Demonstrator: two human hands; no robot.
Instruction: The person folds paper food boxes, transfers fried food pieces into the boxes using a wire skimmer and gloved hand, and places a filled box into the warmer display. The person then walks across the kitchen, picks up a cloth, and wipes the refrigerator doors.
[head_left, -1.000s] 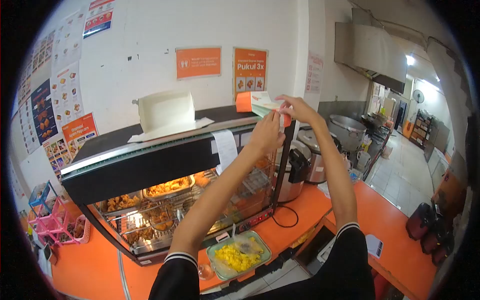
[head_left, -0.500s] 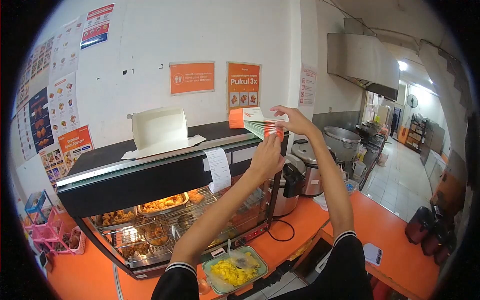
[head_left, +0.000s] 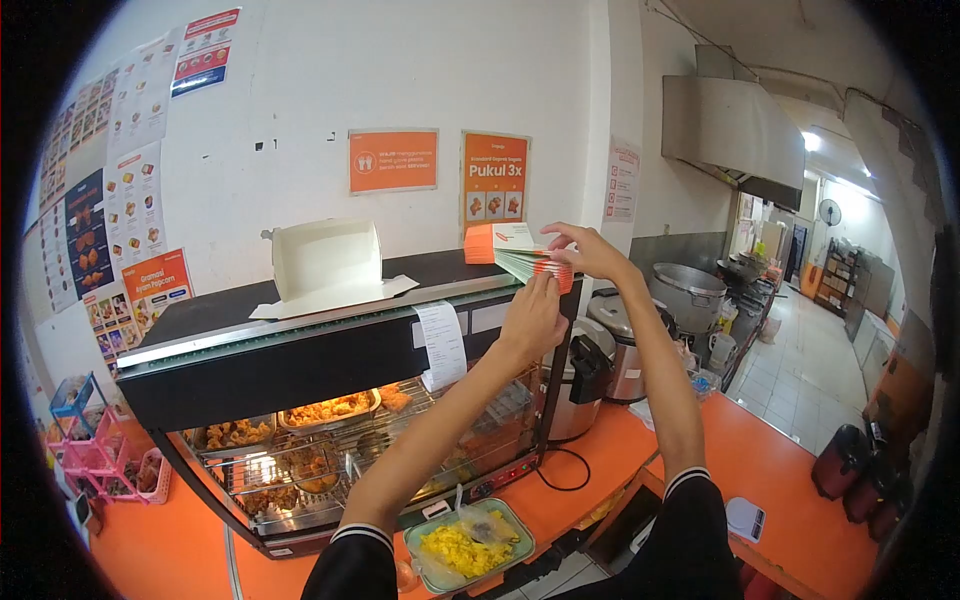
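A stack of flat-folded paper food boxes (head_left: 508,252), orange and white with fanned edges, lies on top of a food warmer at its right end. My left hand (head_left: 535,318) pinches the stack's near edge from the front, fingers closed. At the right side of the stack, my right hand (head_left: 590,252) curls its thumb and fingers over the box edges. Left of both hands, one opened white paper box (head_left: 328,265) stands on the warmer with its lid up. A printed receipt (head_left: 441,345) hangs down the warmer's front.
The glass food warmer (head_left: 250,375) holds trays of fried food. In front of it sits a green tray (head_left: 520,550) with yellow food in a plastic bag. Rice cookers (head_left: 575,385), a large pot (head_left: 688,290) and a white scale (head_left: 745,518) stand to the right.
The view has shifted slightly, so the scene sits a little lower and further right. Both hands stay at the stack, with the fingers moving only slightly along the box edges.
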